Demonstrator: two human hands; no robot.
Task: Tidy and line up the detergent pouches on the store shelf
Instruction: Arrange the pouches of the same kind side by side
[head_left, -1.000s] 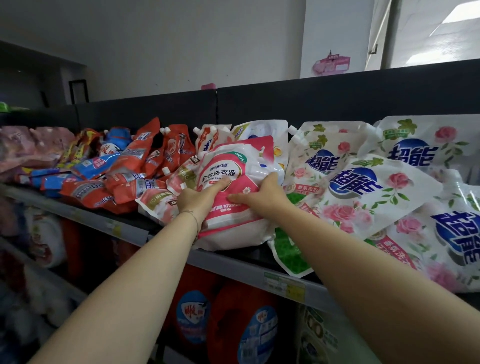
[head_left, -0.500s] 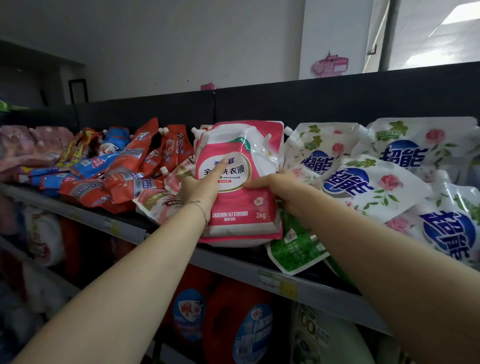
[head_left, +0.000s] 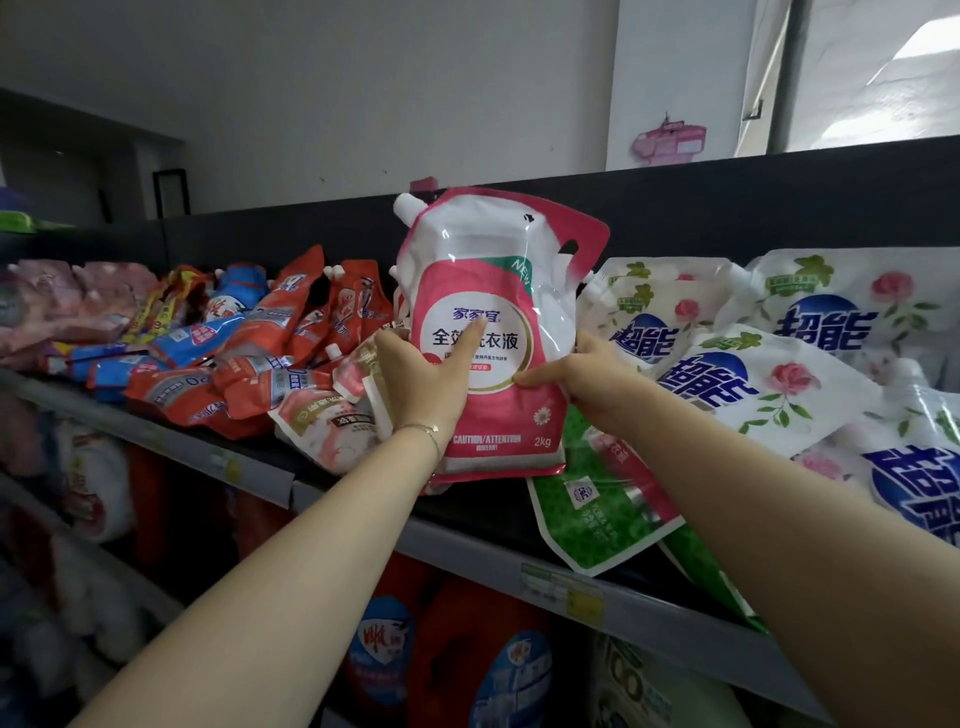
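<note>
Left hand and right hand gripped the pink-and-white plastic spout pouch upright, fingers curled round its edges; released unsupported, it might slump off the grey shelf.

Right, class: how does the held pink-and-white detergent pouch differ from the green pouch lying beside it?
The pink-and-white plastic pouch stands upright; the green plastic pouch lies flat, overhanging the shelf edge. The left hand and right hand grip the pink one; neither grips the green one. Both are soft printed pouches.
</note>
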